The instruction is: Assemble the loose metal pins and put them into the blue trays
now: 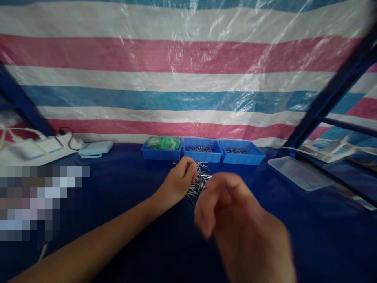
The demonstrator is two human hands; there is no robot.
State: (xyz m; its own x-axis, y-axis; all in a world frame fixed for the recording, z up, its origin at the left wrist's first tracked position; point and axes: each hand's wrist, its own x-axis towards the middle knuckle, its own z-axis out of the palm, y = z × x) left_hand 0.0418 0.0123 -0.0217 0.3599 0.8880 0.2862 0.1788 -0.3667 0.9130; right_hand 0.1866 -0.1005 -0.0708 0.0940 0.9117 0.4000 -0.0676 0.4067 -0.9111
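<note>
Evidently, two bare hands work over a dark blue table (pixel 118 177), with a loose heap of thin silvery pins (pixel 201 181), probably blind rivets, lying between and just beyond them. The left hand (pixel 182 175) has its fingers curled in at the heap's near left edge; whether a pin is pinched there cannot be told. The right hand (pixel 235 208), closer to the viewer and blurred, has bent fingers and a thumb drawn toward them; its grip, if any, is unclear too. What could go wrong: the pins lie crossed and tangled, so lifting one may drag or flick others outward, and the blurred hand's edge could knock the heap apart. A small, slick pin could also slip from curled fingertips. Stray pins might drop into the wrong container, since the bins stand side by side just past the left hand. Counted: two hands; one heap, its pins too jumbled to number; and three blue bins. The left bin (pixel 161 155) holds green packets (pixel 166 143), not separable enough to count; the middle bin (pixel 203 157) and right bin (pixel 244 158) hold more small metal pieces, also uncountable. One translucent plastic tray (pixel 299 173) lies beyond the right hand, off to its right.
</note>
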